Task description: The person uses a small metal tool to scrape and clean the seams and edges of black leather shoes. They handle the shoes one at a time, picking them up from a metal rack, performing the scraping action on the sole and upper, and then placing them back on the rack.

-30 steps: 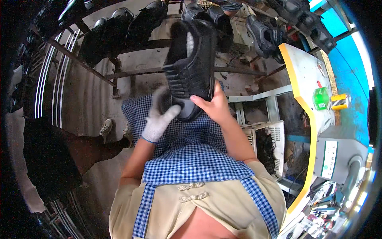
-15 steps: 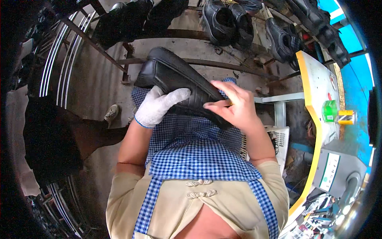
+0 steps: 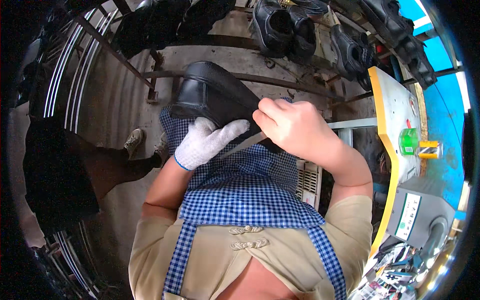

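Note:
My left hand [image 3: 207, 144], in a white knitted glove with a blue cuff edge, grips a black leather shoe [image 3: 215, 95] by its side, thumb laid over the upper. The shoe is tipped sideways above my lap, heel toward the far left and sole edge facing away. My bare right hand [image 3: 295, 127] is closed at the shoe's other end, hiding the toe. From under its fingers a thin, flat grey strip [image 3: 245, 144], like a blade, points down to the left below the shoe. Its held end is hidden.
Black shoes [image 3: 272, 30] stand on a metal rack [image 3: 240, 77] ahead. To the right is a white table [image 3: 395, 115] with a yellow edge, a green container [image 3: 408, 141] and a grey machine box [image 3: 420, 210]. A person in dark clothes [image 3: 60, 175] stands at left.
My right hand has turned over and closed, its elbow swinging outward to the right. The grey strip has come into view below the shoe. My left hand and the shoe have shifted slightly.

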Motion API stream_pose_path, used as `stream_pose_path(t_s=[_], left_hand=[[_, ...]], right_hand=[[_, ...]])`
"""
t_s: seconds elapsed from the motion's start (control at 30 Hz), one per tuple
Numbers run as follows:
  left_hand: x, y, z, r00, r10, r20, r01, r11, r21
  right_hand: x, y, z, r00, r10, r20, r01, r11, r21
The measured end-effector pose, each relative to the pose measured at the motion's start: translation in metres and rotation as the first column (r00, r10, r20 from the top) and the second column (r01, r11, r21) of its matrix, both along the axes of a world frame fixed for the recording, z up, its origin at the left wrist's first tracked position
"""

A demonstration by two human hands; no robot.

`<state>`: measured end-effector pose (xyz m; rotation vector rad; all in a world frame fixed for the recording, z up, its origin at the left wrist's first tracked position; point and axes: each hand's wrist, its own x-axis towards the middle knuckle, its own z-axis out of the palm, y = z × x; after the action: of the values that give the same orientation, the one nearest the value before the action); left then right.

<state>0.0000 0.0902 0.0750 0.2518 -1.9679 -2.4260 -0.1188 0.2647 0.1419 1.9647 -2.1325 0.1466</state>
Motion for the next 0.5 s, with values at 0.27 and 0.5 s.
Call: stream_pose_path(t_s=[0.27, 0.5], left_hand=[[0.009, -0.007, -0.035, 0.95, -0.139, -0.279, -0.096, 0.722, -0.686], [0.004, -0.005, -0.017, 0.958, -0.071, -0.277, -0.06, 0.897, -0.438]], right_hand=[[0.007, -0.012, -0.021, 0.995, -0.096, -0.013, 0.095, 0.994, -0.046], [-0.003, -0.003, -0.036, 0.935, -0.05, 0.35, 0.157, 0.946, -0.283]])
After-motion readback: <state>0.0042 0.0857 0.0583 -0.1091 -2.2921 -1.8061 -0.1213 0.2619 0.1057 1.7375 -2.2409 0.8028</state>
